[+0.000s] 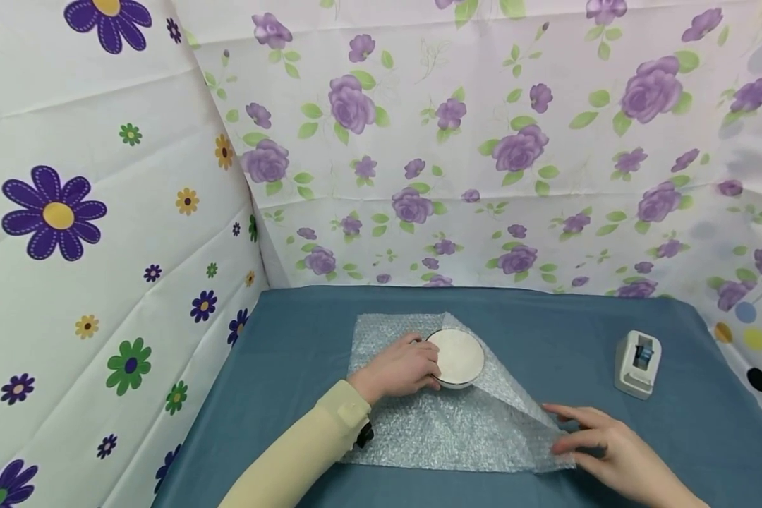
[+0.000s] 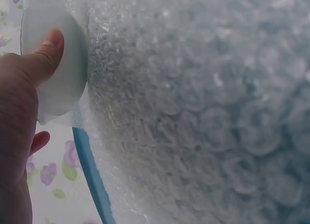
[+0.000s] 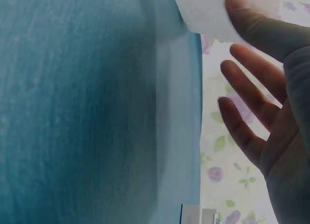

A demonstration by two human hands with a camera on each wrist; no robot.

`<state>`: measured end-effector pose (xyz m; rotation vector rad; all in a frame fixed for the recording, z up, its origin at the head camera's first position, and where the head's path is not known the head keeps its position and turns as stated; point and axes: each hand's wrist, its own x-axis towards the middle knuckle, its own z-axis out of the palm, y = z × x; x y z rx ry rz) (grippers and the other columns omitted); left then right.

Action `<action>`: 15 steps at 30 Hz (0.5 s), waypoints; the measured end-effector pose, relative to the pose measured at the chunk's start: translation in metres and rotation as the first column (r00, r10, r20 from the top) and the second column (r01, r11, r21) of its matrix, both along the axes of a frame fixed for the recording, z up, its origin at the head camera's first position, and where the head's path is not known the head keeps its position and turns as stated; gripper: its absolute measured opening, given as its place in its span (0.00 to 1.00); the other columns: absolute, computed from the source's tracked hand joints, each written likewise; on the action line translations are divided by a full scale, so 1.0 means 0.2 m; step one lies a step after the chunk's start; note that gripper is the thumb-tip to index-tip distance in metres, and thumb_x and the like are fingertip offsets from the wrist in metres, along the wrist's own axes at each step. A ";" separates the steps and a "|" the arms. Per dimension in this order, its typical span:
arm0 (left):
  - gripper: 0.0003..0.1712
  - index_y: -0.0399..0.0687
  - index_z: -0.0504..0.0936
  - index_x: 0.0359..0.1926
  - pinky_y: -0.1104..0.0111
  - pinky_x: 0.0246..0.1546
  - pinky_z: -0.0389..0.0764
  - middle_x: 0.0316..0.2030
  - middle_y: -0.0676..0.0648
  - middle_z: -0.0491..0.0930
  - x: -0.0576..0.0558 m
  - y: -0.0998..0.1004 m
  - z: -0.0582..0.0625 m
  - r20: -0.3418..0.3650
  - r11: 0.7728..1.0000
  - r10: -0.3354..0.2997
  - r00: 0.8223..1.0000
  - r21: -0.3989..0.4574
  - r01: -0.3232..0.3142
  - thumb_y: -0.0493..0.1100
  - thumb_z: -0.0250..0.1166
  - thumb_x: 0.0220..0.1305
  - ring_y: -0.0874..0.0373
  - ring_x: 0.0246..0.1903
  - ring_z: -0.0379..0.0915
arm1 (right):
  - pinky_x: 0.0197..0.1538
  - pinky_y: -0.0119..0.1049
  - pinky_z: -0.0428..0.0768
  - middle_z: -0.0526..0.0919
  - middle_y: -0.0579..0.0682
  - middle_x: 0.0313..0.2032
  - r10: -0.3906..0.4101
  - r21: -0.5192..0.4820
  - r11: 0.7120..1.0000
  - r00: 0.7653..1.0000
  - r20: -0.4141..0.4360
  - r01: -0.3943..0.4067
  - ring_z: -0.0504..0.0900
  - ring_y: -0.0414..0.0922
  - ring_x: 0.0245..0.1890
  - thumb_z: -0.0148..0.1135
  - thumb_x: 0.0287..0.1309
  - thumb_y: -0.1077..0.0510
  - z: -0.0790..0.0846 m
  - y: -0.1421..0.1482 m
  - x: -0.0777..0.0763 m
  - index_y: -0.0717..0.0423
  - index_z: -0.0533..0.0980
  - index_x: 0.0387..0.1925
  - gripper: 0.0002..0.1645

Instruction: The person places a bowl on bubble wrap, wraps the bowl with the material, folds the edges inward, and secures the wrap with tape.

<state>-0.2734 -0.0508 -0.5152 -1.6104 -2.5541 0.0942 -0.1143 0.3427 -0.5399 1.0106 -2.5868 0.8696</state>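
Note:
A round white bowl (image 1: 459, 357) with a thin dark rim sits on a sheet of bubble wrap (image 1: 438, 434). My left hand (image 1: 403, 365) holds the bowl by its left side; in the left wrist view the thumb (image 2: 52, 49) lies along the bowl's smooth outer wall (image 2: 72, 73). The right corner of the wrap is lifted and folded slightly inward. My right hand (image 1: 609, 451) pinches that corner, and in the right wrist view its thumb presses on the wrap (image 3: 206, 13) while the other fingers (image 3: 242, 127) spread apart below.
A small white tape dispenser (image 1: 638, 365) with a blue roll stands on the right of the table. Blue cloth (image 1: 305, 353) covers the tabletop. Flower-printed sheets (image 1: 413, 141) hang behind it and along the left side.

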 end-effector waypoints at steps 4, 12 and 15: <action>0.11 0.69 0.91 0.45 0.61 0.62 0.73 0.37 0.63 0.80 0.00 -0.01 -0.01 0.008 0.999 -0.010 1.000 0.033 0.010 0.60 0.65 0.76 0.66 0.42 0.76 | 0.55 0.20 0.75 0.82 0.56 0.65 0.014 -0.097 0.995 0.999 -0.035 -0.018 0.76 0.39 0.65 0.84 0.45 0.70 0.03 -0.02 0.00 0.32 0.89 0.49 0.34; 0.11 0.67 0.92 0.45 0.61 0.66 0.74 0.38 0.62 0.81 -0.01 0.00 -0.01 0.012 0.998 -0.022 1.000 0.052 0.021 0.59 0.65 0.76 0.66 0.44 0.78 | 0.60 0.21 0.74 0.89 0.46 0.53 0.068 -0.133 0.987 0.988 -0.136 -0.086 0.80 0.43 0.61 0.80 0.45 0.74 0.10 -0.08 -0.04 0.41 0.89 0.52 0.34; 0.10 0.67 0.92 0.45 0.61 0.65 0.74 0.38 0.63 0.80 0.00 -0.01 -0.02 0.015 0.999 -0.017 1.000 0.040 0.016 0.59 0.66 0.76 0.67 0.43 0.78 | 0.55 0.20 0.76 0.89 0.38 0.49 0.030 -0.087 0.995 0.996 -0.080 -0.037 0.83 0.37 0.54 0.79 0.49 0.74 0.11 -0.10 -0.06 0.37 0.88 0.50 0.33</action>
